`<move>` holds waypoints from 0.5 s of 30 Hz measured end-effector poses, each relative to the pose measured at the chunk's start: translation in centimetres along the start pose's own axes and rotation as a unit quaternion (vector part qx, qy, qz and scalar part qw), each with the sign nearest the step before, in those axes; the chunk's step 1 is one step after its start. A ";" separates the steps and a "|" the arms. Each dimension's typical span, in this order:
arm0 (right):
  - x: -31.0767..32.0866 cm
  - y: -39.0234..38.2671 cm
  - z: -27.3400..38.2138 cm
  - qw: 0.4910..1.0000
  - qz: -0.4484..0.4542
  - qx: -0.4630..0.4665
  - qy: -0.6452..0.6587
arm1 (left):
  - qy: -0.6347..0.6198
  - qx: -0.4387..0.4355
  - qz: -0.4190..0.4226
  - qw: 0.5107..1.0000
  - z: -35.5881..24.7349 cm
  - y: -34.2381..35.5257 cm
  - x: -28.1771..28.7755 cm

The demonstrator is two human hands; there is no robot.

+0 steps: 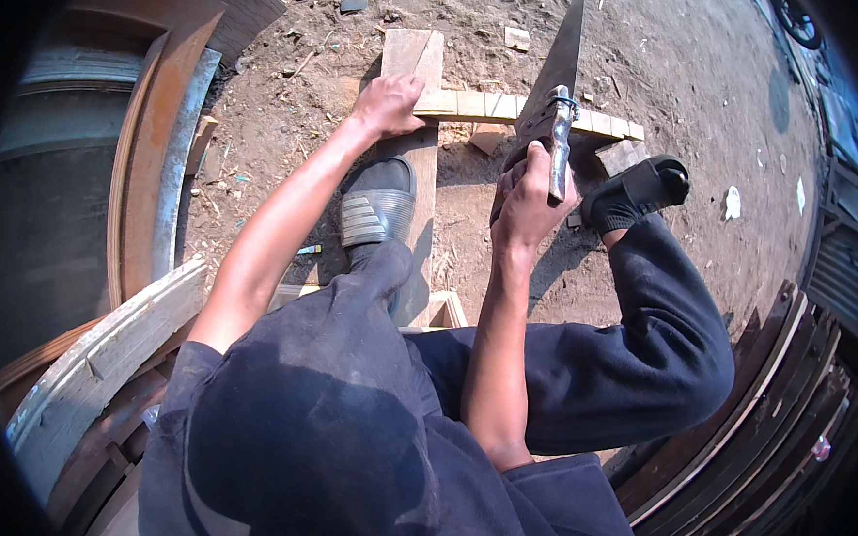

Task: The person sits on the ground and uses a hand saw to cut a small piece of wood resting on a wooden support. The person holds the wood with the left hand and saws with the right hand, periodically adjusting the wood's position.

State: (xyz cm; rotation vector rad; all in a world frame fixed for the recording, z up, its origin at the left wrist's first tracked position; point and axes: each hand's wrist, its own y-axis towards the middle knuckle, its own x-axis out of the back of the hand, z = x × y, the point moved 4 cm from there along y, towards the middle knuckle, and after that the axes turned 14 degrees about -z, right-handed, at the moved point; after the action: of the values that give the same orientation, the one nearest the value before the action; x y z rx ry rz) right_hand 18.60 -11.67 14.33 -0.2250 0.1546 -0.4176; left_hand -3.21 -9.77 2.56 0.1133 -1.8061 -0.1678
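My left hand is closed around the left end of a narrow wooden strip, pressing it down on a wide wooden plank. Several crosswise lines mark the strip at intervals. Wrapped round the handle of a handsaw is my right hand. The blade points away from me and passes over the strip, right of the plank; I cannot tell whether its teeth touch the wood. My left foot, in a black slide sandal, rests on the plank.
My other sandalled foot is on the dirt ground to the right. Wooden frames lean at the left. Stacked dark boards lie at the lower right, and a curved pale board at the lower left. Small wood offcuts lie about.
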 end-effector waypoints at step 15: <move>0.9 0.4 -1.0 0.999 -0.002 0.040 -0.024 | -0.073 -0.079 -0.002 0.994 1.9 0.4 -1.4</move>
State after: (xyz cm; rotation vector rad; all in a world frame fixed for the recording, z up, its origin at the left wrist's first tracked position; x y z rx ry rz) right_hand 19.34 -11.88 13.23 -0.1562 0.0895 -0.4216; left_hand -4.75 -9.07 0.85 -0.0084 -1.9304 -0.3283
